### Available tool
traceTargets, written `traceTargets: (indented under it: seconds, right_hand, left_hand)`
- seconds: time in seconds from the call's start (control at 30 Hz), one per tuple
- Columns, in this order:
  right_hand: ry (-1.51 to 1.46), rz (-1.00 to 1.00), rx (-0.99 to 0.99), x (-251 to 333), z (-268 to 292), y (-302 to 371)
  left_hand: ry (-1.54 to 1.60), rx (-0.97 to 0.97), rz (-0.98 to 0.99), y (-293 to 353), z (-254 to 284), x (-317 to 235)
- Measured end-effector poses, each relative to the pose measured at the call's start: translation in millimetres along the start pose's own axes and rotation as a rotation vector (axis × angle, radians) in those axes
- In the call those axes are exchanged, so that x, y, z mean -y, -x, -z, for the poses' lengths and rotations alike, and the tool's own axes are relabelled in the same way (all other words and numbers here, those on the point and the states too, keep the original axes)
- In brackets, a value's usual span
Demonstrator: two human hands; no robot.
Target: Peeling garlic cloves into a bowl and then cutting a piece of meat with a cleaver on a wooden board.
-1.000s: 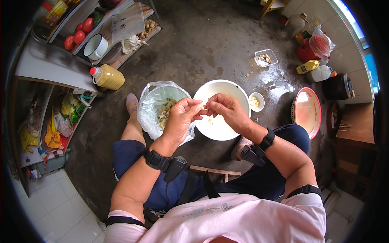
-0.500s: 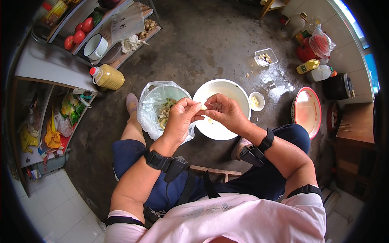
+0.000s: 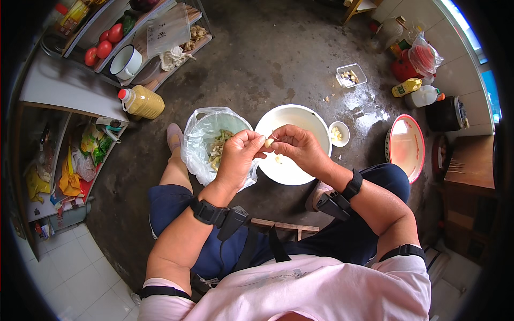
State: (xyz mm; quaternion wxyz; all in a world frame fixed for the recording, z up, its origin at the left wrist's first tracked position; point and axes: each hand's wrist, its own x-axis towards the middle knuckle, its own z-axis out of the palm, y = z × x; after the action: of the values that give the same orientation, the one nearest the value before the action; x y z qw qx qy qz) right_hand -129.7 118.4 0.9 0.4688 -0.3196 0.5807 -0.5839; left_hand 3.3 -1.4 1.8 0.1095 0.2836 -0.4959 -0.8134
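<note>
since the earlier frame our hands hardly shifted. left hand point(image 3: 239, 155) and right hand point(image 3: 297, 148) pinch a garlic clove point(image 3: 269, 142) over the white bowl point(image 3: 316, 120), bin point(image 3: 201, 136) at 9 o'clock. peeling underway; next likely strip skin.

A yellow oil bottle point(image 3: 140, 102) stands on the concrete floor point(image 3: 267, 59) beside a low shelf point(image 3: 155, 37) that carries tomatoes point(image 3: 103, 47) and a white mug point(image 3: 126, 61). A red-rimmed basin point(image 3: 405, 146) lies at the right. A clear plastic box point(image 3: 351, 75) sits farther off, near a yellow bottle point(image 3: 406, 86) and a white jug point(image 3: 424, 96). Packets point(image 3: 69, 171) fill the left shelves.
</note>
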Motion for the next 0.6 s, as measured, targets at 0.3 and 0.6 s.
traceTargets:
  seconds: [0.3,0.6]
  right_hand:
    - [0.009,0.011,0.006,0.1,3.7,-0.6]
    - [0.004,0.001,0.0,-3.1,1.7,-0.7]
  left_hand:
    - [0.032,0.008,-0.006,1.4,-6.0,-5.4]
    - [0.007,0.017,-0.054,-0.4,-1.7,1.7]
